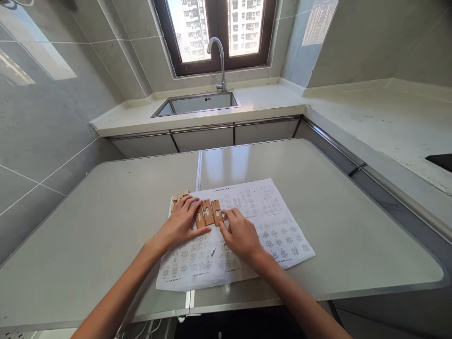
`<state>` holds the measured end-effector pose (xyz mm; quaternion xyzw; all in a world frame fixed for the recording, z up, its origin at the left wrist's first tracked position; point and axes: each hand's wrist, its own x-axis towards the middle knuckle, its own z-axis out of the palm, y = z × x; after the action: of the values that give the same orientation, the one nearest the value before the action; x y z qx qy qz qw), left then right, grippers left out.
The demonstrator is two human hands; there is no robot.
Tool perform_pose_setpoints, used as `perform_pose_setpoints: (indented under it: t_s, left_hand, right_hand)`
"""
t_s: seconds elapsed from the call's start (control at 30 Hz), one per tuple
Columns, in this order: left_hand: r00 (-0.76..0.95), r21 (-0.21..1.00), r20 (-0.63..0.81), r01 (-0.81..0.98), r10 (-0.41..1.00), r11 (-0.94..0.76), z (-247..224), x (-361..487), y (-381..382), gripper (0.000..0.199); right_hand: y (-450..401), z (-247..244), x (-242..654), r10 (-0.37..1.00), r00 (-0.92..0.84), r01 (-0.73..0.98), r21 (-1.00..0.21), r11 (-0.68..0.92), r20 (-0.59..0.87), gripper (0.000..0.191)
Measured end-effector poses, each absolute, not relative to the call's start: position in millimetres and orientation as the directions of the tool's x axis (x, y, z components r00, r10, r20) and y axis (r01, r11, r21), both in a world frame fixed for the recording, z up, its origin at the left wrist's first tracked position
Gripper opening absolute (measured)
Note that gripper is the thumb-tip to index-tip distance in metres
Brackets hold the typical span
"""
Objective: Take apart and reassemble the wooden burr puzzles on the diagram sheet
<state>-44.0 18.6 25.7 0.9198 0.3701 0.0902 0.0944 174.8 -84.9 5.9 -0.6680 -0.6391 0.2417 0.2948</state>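
Observation:
A white sheet (282, 235) printed with small diagrams lies on the table. Three flat brown wooden pieces with cut-out slots lie side by side on it; the middle one (208, 213) is between my hands. My left hand (181, 219) rests at the left piece (200, 219), thumb and fingers apart on either side of it. My right hand (241, 231) has its thumb and fingertips on the edge of the right piece (216, 205). Lighter wooden blocks (180, 197) sit at the sheet's upper left, partly behind my left hand.
The pale table (335, 226) has a seam down its middle. Beyond it stand a counter with a sink (201, 102), a curved faucet (221, 61) and a window. Another counter (381, 117) runs along the right, with a dark object at its edge.

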Motion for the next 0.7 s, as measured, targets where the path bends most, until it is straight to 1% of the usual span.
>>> perform_pose_setpoints:
  t_s: [0.07,0.13,0.2,0.27,0.37,0.43,0.53,0.7]
  left_hand:
    - [0.727,0.254,0.105,0.640,0.678,-0.725,25.0,-39.5,16.4,0.088]
    - [0.745,0.261,0.118,0.615,0.657,-0.744,23.9,-33.6,13.7,0.089]
    - [0.755,0.269,0.124,0.599,0.644,-0.754,22.3,-27.2,11.2,0.089]
    - [0.761,0.282,0.120,0.590,0.637,-0.757,20.3,-20.5,9.3,0.083]
    - [0.775,0.298,0.131,0.565,0.619,-0.770,17.0,-11.8,6.3,0.066]
    - [0.774,0.310,0.157,0.551,0.613,-0.775,15.0,-9.4,3.2,0.059]
    - [0.769,0.324,0.175,0.545,0.615,-0.773,13.1,-15.5,-4.1,0.055]
    - [0.777,0.300,0.177,0.542,0.604,-0.785,11.8,-49.0,-17.5,0.056]
  right_hand:
    - [-97.6,4.9,181.1,0.992,0.050,0.638,-0.768,0.055,0.113,0.032]
    - [-114.6,5.6,189.8,0.988,0.054,0.566,-0.820,0.087,0.142,0.026]
    - [-134.1,6.3,200.8,0.986,0.074,0.515,-0.852,0.089,0.148,0.021]
    - [-153.1,5.4,212.8,0.984,0.119,0.468,-0.881,0.065,0.136,0.020]
    - [-174.9,0.6,228.3,0.970,0.224,0.439,-0.899,-0.013,0.095,0.019]
    - [-182.6,-3.0,234.4,0.956,0.286,0.421,-0.905,-0.062,0.068,0.020]
    - [-184.8,-5.5,237.2,0.952,0.305,0.405,-0.909,-0.096,0.035,0.023]
    - [-180.2,-2.6,234.6,0.959,0.282,0.405,-0.908,-0.106,0.013,0.026]
